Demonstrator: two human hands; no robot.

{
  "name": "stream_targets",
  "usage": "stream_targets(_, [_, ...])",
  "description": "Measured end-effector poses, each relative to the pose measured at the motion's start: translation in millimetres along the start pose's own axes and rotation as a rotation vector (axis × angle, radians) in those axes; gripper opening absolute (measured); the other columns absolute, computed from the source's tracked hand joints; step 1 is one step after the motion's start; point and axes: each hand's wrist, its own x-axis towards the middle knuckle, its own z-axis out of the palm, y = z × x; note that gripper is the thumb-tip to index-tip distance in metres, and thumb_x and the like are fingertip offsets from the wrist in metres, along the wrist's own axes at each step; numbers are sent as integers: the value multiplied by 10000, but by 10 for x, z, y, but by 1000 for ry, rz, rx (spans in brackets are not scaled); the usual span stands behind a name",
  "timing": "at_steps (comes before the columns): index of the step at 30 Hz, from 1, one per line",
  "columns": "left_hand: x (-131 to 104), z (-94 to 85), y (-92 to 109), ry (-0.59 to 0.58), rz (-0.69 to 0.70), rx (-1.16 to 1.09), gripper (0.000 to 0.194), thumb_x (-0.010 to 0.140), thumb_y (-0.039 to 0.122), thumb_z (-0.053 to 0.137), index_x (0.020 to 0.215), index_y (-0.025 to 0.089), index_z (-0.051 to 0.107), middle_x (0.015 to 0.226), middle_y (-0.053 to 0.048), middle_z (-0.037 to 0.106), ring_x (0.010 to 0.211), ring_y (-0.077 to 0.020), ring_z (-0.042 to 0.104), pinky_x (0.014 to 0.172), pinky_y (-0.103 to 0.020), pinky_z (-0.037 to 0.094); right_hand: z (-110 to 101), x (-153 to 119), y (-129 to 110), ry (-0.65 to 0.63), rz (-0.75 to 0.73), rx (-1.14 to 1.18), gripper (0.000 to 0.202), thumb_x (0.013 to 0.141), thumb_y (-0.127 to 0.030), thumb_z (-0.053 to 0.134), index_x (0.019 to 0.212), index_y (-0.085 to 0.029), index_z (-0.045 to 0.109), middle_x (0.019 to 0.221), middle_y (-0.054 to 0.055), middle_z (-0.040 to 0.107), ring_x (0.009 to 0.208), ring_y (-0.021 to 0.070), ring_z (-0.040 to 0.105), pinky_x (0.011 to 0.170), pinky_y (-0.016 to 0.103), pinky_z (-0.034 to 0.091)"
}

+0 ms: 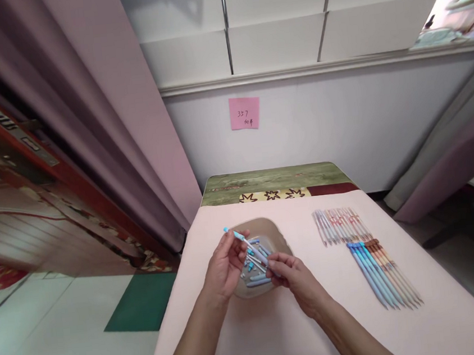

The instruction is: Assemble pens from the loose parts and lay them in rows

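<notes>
Over a beige plastic basin (277, 231), both my hands are at work on parts of one pen. Between the fingertips of my left hand (225, 264) is a white pen refill with a blue top (238, 235), tilted down to the right. My right hand (293, 278) pinches a light blue pen barrel (259, 255), in line with the refill. The two parts meet between my hands; how far one sits inside the other I cannot tell. Loose blue pen barrels (258, 281), white refills and small blue pieces lie in the basin below.
To the right on the pink-covered table (316, 327) lies a row of pale, patterned pens (340, 225). Nearer me is a second row of blue and brown-topped pens (383, 275). A pink note (245, 113) is stuck on the wall behind.
</notes>
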Motion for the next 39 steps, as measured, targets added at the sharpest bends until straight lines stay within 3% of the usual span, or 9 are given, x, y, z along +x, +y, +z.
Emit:
stream_targets(4, [-1, -51, -35, 1, -42, 6, 116, 787, 224, 670, 818, 120, 628, 735, -30, 641, 561, -60, 548, 455, -129, 440, -41, 33, -1, 90, -124, -98, 307, 660, -416, 756, 790, -147, 684, 626, -15, 608, 528, 76, 441, 518, 196, 327])
stream_targets(11, [18, -171, 50, 68, 33, -88, 112, 759, 191, 694, 788, 125, 608, 686, -4, 608, 528, -60, 524, 446, -152, 414, -169, 65, -80, 292, -287, -160, 318, 636, -381, 772, 861, -173, 689, 632, -21, 593, 577, 115, 474, 553, 226, 380])
stream_targets(16, [3, -264, 62, 117, 77, -64, 113, 752, 185, 697, 803, 124, 616, 686, -4, 612, 524, -60, 529, 449, -149, 415, -180, 56, -109, 297, -361, -246, 316, 669, -382, 748, 913, -194, 678, 698, 0, 632, 607, 139, 504, 565, 246, 393])
stream_targets(22, [-12, -314, 6, 137, 61, -63, 106, 762, 194, 687, 789, 121, 615, 671, -3, 605, 522, -60, 523, 442, -147, 411, -99, -9, -131, 351, -583, -629, 165, 748, -368, 673, 814, -218, 679, 796, 37, 623, 620, 151, 518, 601, 271, 407])
stream_targets(27, [-15, -315, -30, 128, 66, -72, 98, 766, 186, 682, 784, 123, 609, 676, -3, 603, 523, -59, 515, 436, -149, 400, -83, -9, -66, 323, -558, -809, 69, 768, -302, 637, 779, -243, 602, 608, -15, 595, 527, 147, 527, 552, 257, 352])
stream_targets(32, [-16, -306, -71, 133, 45, -78, 108, 761, 193, 687, 775, 123, 606, 669, -9, 604, 530, -68, 520, 436, -154, 398, -96, 22, 17, 355, -635, -865, 65, 740, -268, 647, 748, -241, 589, 616, -14, 614, 540, 148, 554, 564, 246, 366])
stream_targets(36, [-16, -301, -88, 139, 32, -89, 129, 751, 202, 698, 775, 122, 600, 663, -9, 600, 525, -68, 512, 429, -154, 387, -81, 14, 6, 341, -734, -965, 62, 791, -281, 599, 795, -219, 599, 669, -7, 615, 580, 128, 570, 578, 218, 400])
stream_targets(39, [-17, -302, -84, 138, 27, -88, 149, 743, 216, 708, 773, 125, 593, 660, -5, 597, 523, -68, 505, 423, -154, 377, -81, 4, -40, 308, -726, -945, 125, 838, -308, 555, 874, -197, 600, 656, -23, 583, 538, 98, 528, 548, 192, 401])
